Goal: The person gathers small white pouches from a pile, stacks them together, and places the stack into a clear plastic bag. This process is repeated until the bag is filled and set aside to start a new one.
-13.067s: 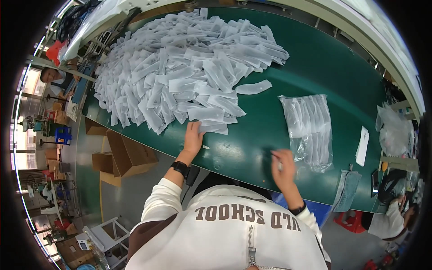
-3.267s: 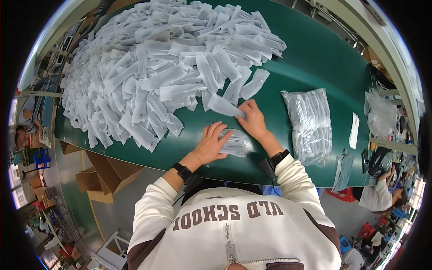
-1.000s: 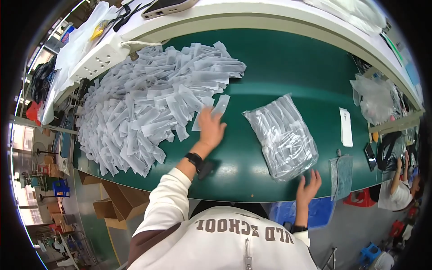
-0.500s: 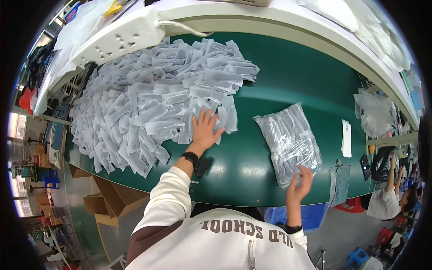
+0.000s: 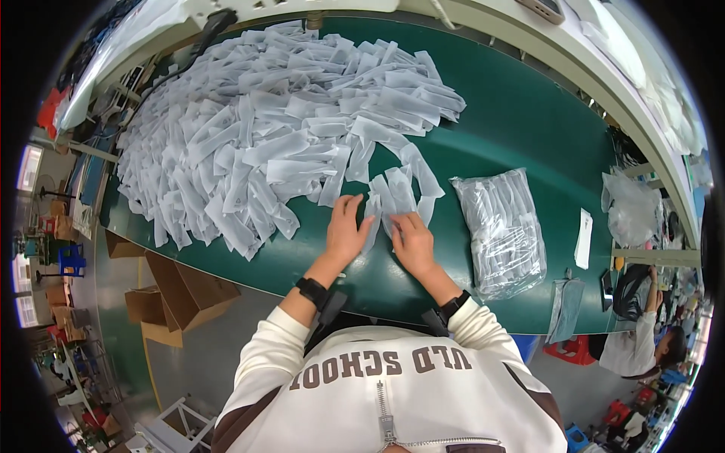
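A wide heap of frosted, pale-grey flat plastic packets [image 5: 226, 143] covers the left and middle of the green table. At its near right edge, a few loose frosted packets [image 5: 393, 192] lie side by side and partly overlap. Left of these, my left hand [image 5: 347, 230] has its fingers stretched and its thumb apart, the thumb close against the nearest packet. My right hand [image 5: 414, 245] is bent over the near ends of the same packets, fingers and thumb closed on them. Farther right lies a clear plastic bag [image 5: 507, 234] filled with rows of similar packets.
A white paper strip [image 5: 583, 239] and a grey mesh pouch [image 5: 565, 306] lie toward the table's right end. A shelf frame [image 5: 604, 98] arches over the back. Open cardboard boxes [image 5: 181, 298] stand on the floor at left. Another person [image 5: 638, 343] works at far right.
My right hand has left the filled bag and moved left to the loose packets. Several packets are drawn out from the heap's edge, nearer to me. The view has shifted.
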Demonstrator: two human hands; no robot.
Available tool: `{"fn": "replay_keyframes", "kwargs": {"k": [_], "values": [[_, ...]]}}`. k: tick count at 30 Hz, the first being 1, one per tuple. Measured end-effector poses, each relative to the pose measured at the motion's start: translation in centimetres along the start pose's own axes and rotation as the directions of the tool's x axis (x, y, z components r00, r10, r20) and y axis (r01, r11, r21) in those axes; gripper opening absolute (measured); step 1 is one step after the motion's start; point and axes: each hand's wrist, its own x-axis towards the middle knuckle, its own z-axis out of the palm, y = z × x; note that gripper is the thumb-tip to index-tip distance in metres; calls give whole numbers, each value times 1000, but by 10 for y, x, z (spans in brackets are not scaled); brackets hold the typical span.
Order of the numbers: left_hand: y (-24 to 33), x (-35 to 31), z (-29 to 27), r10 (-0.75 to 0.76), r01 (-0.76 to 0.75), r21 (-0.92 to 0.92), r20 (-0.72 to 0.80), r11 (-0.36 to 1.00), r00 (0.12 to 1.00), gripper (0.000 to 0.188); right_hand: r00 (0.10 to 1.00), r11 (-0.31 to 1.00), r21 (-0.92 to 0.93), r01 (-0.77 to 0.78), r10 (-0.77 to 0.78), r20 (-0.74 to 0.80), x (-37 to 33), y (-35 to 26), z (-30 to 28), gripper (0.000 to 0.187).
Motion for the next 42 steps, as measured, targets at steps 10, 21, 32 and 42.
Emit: {"fn": "replay_keyframes", "kwargs": {"k": [10, 21, 32, 42], "values": [[-41, 26, 18, -136, 148, -119, 100, 982, 986, 22, 990, 906, -400, 139, -124, 64, 15, 16, 31, 32], [-57, -63, -59, -245, 248, -84, 42, 965, 969, 13, 990, 938, -329, 108, -131, -48, 0, -6, 20, 30], [-39, -35, -36, 102, -199, 253, 348, 947, 932, 29, 999, 911, -409, 44, -32, 36, 6, 6, 31, 33], [-14, -38, -34, 537, -585, 175, 257, 792, 803, 24, 969, 964, -262, -35, 98, 228, 0, 1, 30, 33]]}}
